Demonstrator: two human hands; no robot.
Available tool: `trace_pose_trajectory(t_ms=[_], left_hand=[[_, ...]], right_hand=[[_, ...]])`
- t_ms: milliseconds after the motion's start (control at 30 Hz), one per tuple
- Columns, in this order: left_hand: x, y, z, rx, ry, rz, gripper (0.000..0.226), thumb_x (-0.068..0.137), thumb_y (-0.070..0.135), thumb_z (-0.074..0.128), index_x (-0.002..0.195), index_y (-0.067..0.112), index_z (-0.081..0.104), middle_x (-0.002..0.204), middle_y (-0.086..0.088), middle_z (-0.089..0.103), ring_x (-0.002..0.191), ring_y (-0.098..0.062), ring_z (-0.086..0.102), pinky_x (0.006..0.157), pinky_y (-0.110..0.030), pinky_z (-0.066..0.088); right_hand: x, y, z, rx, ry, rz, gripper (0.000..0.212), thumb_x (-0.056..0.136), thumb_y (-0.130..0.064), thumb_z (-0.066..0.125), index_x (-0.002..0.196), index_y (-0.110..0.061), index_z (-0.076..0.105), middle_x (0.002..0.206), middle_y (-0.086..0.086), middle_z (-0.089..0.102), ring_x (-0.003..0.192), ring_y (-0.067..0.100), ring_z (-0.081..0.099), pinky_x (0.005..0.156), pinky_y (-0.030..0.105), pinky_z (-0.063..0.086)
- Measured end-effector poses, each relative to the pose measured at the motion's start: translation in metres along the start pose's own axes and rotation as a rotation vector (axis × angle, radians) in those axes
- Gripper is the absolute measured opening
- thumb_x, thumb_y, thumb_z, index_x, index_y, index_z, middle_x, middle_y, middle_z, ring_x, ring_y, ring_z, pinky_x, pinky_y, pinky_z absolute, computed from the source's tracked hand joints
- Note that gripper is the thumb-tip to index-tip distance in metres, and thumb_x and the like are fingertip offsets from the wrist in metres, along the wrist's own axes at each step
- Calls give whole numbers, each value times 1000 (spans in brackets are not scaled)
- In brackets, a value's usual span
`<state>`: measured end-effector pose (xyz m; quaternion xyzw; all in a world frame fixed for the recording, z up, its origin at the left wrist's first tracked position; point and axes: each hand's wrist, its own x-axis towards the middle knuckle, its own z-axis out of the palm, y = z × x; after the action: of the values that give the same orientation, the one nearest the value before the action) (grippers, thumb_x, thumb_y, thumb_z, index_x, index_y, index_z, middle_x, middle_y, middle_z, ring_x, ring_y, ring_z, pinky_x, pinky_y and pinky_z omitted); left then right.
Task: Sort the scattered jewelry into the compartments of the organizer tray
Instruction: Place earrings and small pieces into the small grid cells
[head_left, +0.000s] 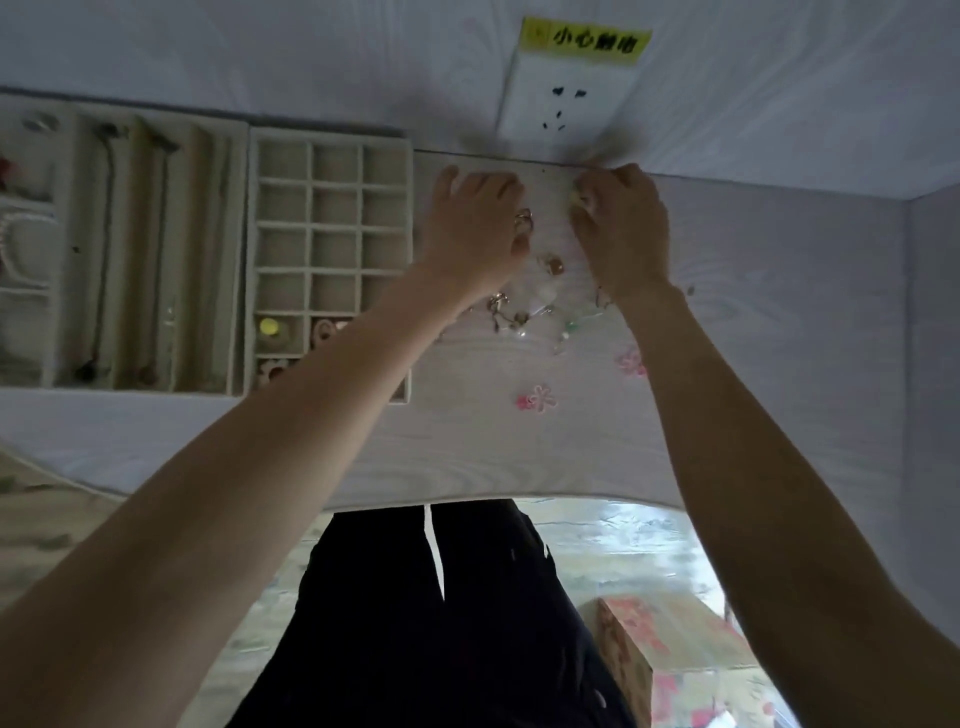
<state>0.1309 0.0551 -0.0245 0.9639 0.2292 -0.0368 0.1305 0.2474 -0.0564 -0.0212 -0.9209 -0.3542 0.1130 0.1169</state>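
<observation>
- I stand at a pale, wood-grained table pushed against a white wall; a wall socket with a yellow warning label sits above the table's far edge.
- The organizer tray, a grid of small square compartments, lies on the table; I take it as my landmark.
- To the left of that tray, touching it, is a second tray with long lanes holding dark chains, and a string of pearls at its far left.
- In the near rows of the organizer tray, a yellow piece sits in the left compartment and a pinkish piece in the one beside it; my left forearm hides the compartments nearer me.
- My left hand hovers just right of the tray, fingers curled, pinching a silvery ring at the fingertips.
- My right hand is farther right of the tray, near the table's back edge, fingers curled around a small pale item I cannot identify.
- The scattered jewelry lies in a loose heap right of the tray, between and below my hands: small metal bits, clear beads, a green bead.
- Two pink flower pieces lie apart, nearer me than the heap.
</observation>
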Motion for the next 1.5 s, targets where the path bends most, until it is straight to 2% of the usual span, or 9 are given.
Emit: trace_pose_trajectory(t_ms=[100, 200, 333, 433, 667, 900, 1033, 1267, 1500], left_hand=[[-11, -5, -6, -132, 33, 70, 42, 97, 32, 45, 136, 16, 47, 142, -1, 48, 132, -20, 41, 116, -44, 7], [-46, -18, -20, -358, 262, 114, 33, 93, 19, 52, 125, 11, 59, 122, -7, 62, 113, -24, 56, 100, -33, 36], [-123, -53, -26, -436, 399, -102, 34, 92, 16, 54, 125, 11, 57, 109, -7, 63, 97, -17, 56, 84, -21, 39], [-174, -77, -21, -390, 453, -273, 35, 88, 13, 58, 123, 6, 56, 108, -12, 61, 100, -22, 52, 86, -31, 41], [-208, -119, -15, -482, 383, -445, 42, 87, 17, 59, 128, 5, 55, 114, -9, 62, 100, -28, 59, 86, -49, 49], [-205, -132, -18, -509, 342, -417, 40, 85, 11, 65, 125, 9, 59, 113, -9, 60, 93, -21, 60, 81, -23, 43], [-205, -140, -19, -567, 329, -406, 38, 83, 12, 68, 120, 10, 61, 109, -6, 60, 80, -1, 48, 78, -4, 35], [-204, -147, -20, -587, 309, -362, 33, 84, 14, 68, 118, 12, 63, 110, -5, 60, 76, -4, 52, 74, -15, 42], [-205, -151, -18, -605, 320, -310, 28, 84, 13, 69, 112, 10, 65, 106, -6, 61, 73, -3, 53, 70, -17, 46]], right_hand=[[-9, -10, -5, 153, 41, -8, 29, 89, -16, 52, 115, -12, 64, 108, 12, 63, 97, 26, 58, 82, 31, 42], [-38, -34, -11, 498, 94, -30, 22, 90, -16, 54, 105, -11, 68, 89, 2, 69, 78, 14, 65, 76, 31, 54], [-88, -87, -3, 811, -54, -14, 22, 90, -8, 57, 107, -14, 67, 106, 2, 58, 84, 14, 67, 77, 25, 55], [-117, -125, 11, 872, -162, -31, 26, 85, -5, 62, 109, -15, 67, 110, 7, 51, 85, 11, 62, 76, 15, 49], [-125, -183, 28, 653, -294, -236, 29, 89, -16, 64, 118, -15, 62, 84, -9, 62, 71, 3, 58, 67, 19, 48], [-121, -195, 46, 404, -61, -230, 13, 87, -12, 62, 99, -12, 68, 94, 2, 65, 72, 19, 62, 65, 39, 53], [-127, -194, 48, 304, 45, -282, 9, 86, -13, 63, 93, -13, 69, 95, 4, 62, 72, 18, 59, 60, 30, 48], [-122, -211, 63, 93, -17, -359, 15, 73, -23, 77, 83, -13, 72, 88, 5, 60, 83, 21, 57, 59, 23, 37], [-117, -209, 59, 230, -113, -265, 18, 87, -30, 65, 89, -14, 74, 91, -1, 54, 84, 13, 50, 68, 22, 36]])
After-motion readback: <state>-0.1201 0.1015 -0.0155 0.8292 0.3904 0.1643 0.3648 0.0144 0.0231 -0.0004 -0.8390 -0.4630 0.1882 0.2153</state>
